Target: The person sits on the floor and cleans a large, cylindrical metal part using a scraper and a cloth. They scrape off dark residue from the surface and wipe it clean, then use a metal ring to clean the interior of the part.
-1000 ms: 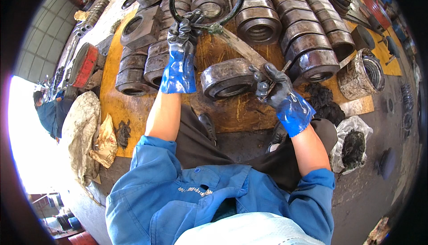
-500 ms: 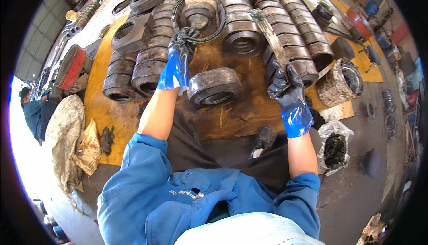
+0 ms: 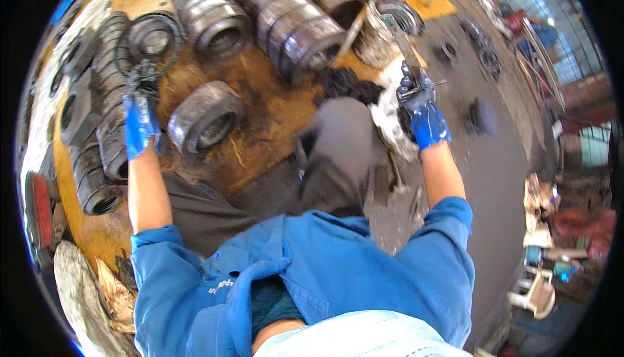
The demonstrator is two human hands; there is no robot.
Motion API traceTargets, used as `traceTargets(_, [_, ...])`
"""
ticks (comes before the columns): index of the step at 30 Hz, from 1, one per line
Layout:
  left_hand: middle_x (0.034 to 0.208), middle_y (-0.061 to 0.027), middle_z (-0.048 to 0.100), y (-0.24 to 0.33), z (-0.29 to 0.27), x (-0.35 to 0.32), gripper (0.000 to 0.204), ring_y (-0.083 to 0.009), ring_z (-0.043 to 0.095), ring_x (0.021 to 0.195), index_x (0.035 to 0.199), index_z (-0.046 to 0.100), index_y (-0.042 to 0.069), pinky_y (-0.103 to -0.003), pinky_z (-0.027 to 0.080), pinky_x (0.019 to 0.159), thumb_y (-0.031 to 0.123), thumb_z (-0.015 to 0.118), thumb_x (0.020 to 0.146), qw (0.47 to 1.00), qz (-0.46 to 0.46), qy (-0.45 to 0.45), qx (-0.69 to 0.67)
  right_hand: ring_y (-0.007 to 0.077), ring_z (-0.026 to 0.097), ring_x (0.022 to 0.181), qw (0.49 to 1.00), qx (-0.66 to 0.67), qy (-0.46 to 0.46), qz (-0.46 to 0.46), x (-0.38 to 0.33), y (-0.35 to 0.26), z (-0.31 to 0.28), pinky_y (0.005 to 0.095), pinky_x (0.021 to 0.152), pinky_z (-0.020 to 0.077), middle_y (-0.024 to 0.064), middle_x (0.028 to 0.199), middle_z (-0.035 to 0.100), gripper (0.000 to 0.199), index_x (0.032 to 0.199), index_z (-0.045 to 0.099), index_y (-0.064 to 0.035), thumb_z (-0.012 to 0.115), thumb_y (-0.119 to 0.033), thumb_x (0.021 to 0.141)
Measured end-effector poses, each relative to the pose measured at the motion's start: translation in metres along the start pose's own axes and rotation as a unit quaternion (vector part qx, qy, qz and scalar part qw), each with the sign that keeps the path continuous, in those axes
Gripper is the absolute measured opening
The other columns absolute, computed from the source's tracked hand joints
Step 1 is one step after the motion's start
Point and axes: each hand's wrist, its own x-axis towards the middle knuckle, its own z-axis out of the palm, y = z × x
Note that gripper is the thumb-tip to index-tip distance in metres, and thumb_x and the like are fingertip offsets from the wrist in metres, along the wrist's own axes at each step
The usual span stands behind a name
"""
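Observation:
Both of my hands wear black gloves with blue cuffs. My left hand (image 3: pixel 142 106) is closed on the lower edge of a thin dark ring (image 3: pixel 181 39), held up over a round steel part (image 3: pixel 156 35). Right of that hand, a thick steel collar (image 3: pixel 207 118) lies on its side on the stained yellow board (image 3: pixel 260 126). Out to the right, my right hand (image 3: pixel 421 106) grips a flat, smeared strip-like tool (image 3: pixel 405 46), its blade pointing up and away. Beside and partly behind this hand is a white plastic bag (image 3: pixel 389 113); its contents are mostly hidden.
Rows of steel collars (image 3: pixel 286 22) lie across the board's far side, with another row (image 3: pixel 110 64) at left. A grimy white bucket (image 3: pixel 374 38) stands beyond my right hand. Black clumped material (image 3: pixel 348 86) sits near my knee. Loose parts (image 3: pixel 448 50) lie on the grey floor.
The view has swung to the right, so the board and collars now appear farther left. My right hand, with the strip-like tool, is now by the plastic bag. My left hand still holds the ring.

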Motion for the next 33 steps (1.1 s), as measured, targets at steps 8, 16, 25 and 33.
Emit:
traceTargets(8, [0.15, -0.0137, 0.044, 0.039, 0.011, -0.043, 0.046, -0.0209, 0.044, 0.136, 0.147, 0.038, -0.002, -0.032, 0.03, 0.117, 0.012, 0.038, 0.104, 0.992, 0.004, -0.003, 0.126, 0.0185, 0.06, 0.063, 0.866, -0.39, 0.312, -0.006, -0.099, 0.026, -0.198, 0.034, 0.055, 0.0466, 0.0074, 0.09, 0.074, 0.044, 0.12, 0.067, -0.0075, 0.048, -0.043, 0.101])
traceTargets(16, [0.146, -0.0128, 0.047, 0.021, -0.005, -0.041, 0.046, -0.0209, 0.046, 0.132, 0.146, 0.039, -0.002, -0.032, 0.032, 0.114, 0.016, 0.04, 0.104, 0.982, -0.008, -0.011, 0.188, 0.0353, 0.065, 0.108, 0.448, -0.862, 0.218, 0.096, -0.133, 0.079, -0.19, 0.042, 0.089, 0.0534, 0.0176, 0.115, 0.068, 0.047, 0.128, 0.06, -0.0112, 0.062, -0.035, 0.088])
traceTargets(25, [0.142, -0.0119, 0.05, 0.011, -0.009, -0.043, 0.046, -0.0208, 0.048, 0.127, 0.145, 0.041, -0.001, -0.032, 0.035, 0.11, 0.02, 0.042, 0.105, 0.978, -0.021, -0.018, 0.205, 0.0322, 0.066, 0.111, 0.311, -0.899, 0.206, 0.231, -0.127, 0.08, -0.217, 0.0445, 0.094, 0.0531, 0.0123, 0.12, 0.068, 0.037, 0.11, 0.074, -0.0125, 0.076, -0.028, 0.077])
traceTargets(33, [0.138, -0.011, 0.052, 0.008, -0.017, -0.046, 0.047, -0.0208, 0.051, 0.122, 0.145, 0.042, -0.001, -0.033, 0.038, 0.107, 0.024, 0.044, 0.105, 0.977, -0.028, -0.031, 0.211, 0.0373, 0.067, 0.104, 0.286, -0.924, 0.196, 0.16, -0.181, 0.071, -0.203, 0.0506, 0.086, 0.0547, 0.0168, 0.116, 0.069, 0.035, 0.123, 0.064, -0.018, 0.055, -0.029, 0.091])
